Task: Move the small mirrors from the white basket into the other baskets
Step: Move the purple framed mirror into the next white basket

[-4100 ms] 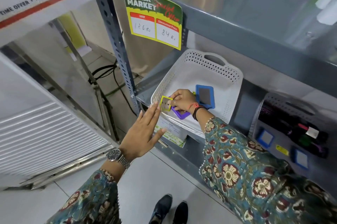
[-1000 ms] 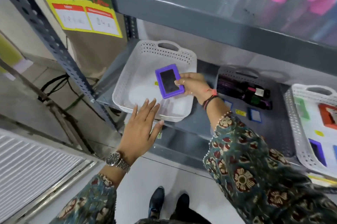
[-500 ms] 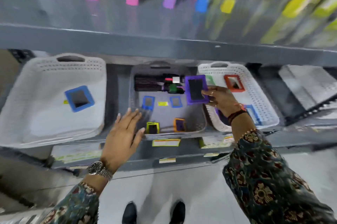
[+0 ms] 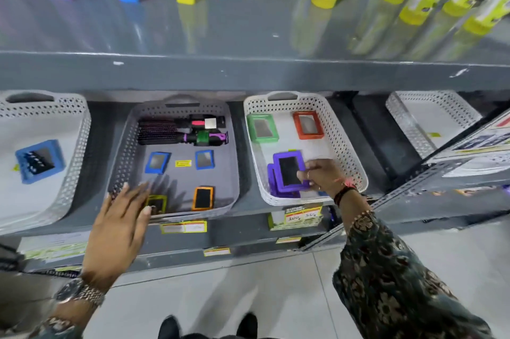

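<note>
My right hand (image 4: 325,175) grips a purple-framed mirror (image 4: 288,170) inside the white basket on the right (image 4: 350,151), resting it on another purple mirror (image 4: 271,187). A green mirror (image 4: 262,129) and a red mirror (image 4: 308,125) lie further back in that basket. My left hand (image 4: 121,225) hovers flat, fingers spread, over the front left corner of the grey basket (image 4: 233,145), partly covering a yellow mirror (image 4: 157,203). The grey basket also holds two blue mirrors (image 4: 156,162), an orange one (image 4: 203,198) and hairbrushes (image 4: 176,131). The white basket at far left (image 4: 69,106) holds one blue mirror (image 4: 40,160).
The grey shelf above (image 4: 248,71) overhangs the baskets and carries coloured bottles and boxes. Another white basket (image 4: 408,117) sits at the far right behind a slanted metal upright (image 4: 441,170). Price labels (image 4: 183,227) line the shelf's front edge. My shoes (image 4: 207,325) stand on the tiled floor.
My right hand carried the purple mirror from the left white basket, past the grey basket, down into the right white basket. My left hand stayed open, drifting along the shelf front.
</note>
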The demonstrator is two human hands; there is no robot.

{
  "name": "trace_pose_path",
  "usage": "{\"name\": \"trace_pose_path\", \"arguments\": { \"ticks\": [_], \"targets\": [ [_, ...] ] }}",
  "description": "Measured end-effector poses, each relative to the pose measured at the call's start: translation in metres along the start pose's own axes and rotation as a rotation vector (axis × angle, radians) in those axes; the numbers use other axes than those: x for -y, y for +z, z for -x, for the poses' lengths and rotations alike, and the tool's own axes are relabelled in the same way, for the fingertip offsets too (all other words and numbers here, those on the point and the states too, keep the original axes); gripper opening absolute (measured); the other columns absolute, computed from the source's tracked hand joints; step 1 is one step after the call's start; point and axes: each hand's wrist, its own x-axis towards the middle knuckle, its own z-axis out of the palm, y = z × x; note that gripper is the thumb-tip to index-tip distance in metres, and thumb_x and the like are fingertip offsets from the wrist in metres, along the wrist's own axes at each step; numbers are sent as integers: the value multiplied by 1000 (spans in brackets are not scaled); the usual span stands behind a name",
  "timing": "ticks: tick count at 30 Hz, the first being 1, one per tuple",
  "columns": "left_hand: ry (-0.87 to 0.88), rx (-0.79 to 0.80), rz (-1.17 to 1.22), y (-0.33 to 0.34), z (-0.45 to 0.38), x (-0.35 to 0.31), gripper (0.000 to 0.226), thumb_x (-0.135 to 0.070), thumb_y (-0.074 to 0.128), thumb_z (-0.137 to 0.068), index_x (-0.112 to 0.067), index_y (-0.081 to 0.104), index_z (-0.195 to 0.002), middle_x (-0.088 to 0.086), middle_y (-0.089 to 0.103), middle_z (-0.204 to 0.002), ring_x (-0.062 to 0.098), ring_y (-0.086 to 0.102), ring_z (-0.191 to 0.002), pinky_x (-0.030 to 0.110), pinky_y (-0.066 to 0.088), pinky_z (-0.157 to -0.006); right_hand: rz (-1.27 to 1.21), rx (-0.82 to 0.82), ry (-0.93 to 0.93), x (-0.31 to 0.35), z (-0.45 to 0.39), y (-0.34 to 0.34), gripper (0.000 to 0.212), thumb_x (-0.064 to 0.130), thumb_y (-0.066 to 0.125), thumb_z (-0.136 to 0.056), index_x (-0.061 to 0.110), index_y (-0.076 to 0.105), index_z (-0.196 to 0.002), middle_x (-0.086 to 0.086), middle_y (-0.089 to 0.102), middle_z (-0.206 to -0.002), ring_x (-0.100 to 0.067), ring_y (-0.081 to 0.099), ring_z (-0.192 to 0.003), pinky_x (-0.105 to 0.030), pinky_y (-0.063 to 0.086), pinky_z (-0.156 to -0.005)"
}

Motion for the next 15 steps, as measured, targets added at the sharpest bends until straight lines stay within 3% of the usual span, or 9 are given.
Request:
{"name": "trace_pose_path", "arguments": {
  "ticks": [3,7,9,11,15],
  "targets": [
    [-16,2,-10,-1,0,-2,61,-43,14,-97,-9,54,-128,12,53,-136,32,42,-131,47,22,-114,114,24,-3,-4,-7,4,19,-4,70,-77,4,58,-90,-8,58,-80,-28,63,-82,-50,57,-79],
    [-35,16,-9,-1,1,-4,58,-41,16,-96,-10,52,-131,10,51,-139,30,39,-135,45,19,-116,366,-13,-3,-5,-11,6,39,12,79,-70,0,62,-102,-13,64,-99,-28,64,-100,-40,53,-92],
    [-38,25,-17,-1,1,-3,59,-42,16,-96,-10,51,-132,10,50,-140,29,37,-136,43,18,-116,428,-40,5,-4,-10,8,46,18,81,-68,0,64,-107,-12,67,-108,-27,62,-107,-31,50,-91],
    [-37,35,-24,-2,1,-2,60,-43,16,-95,-10,49,-133,10,50,-140,27,36,-137,41,17,-117,485,-33,3,-1,-9,9,40,22,80,-69,1,67,-99,-12,69,-103,-28,64,-107,-27,49,-83],
    [-48,26,10,-7,3,5,59,-44,19,-95,-11,46,-135,9,46,-143,25,30,-140,42,15,-118,587,-18,-14,2,-9,11,39,21,79,-70,-6,70,-97,-18,71,-103,-32,67,-100,-37,55,-89]
  ]
}}
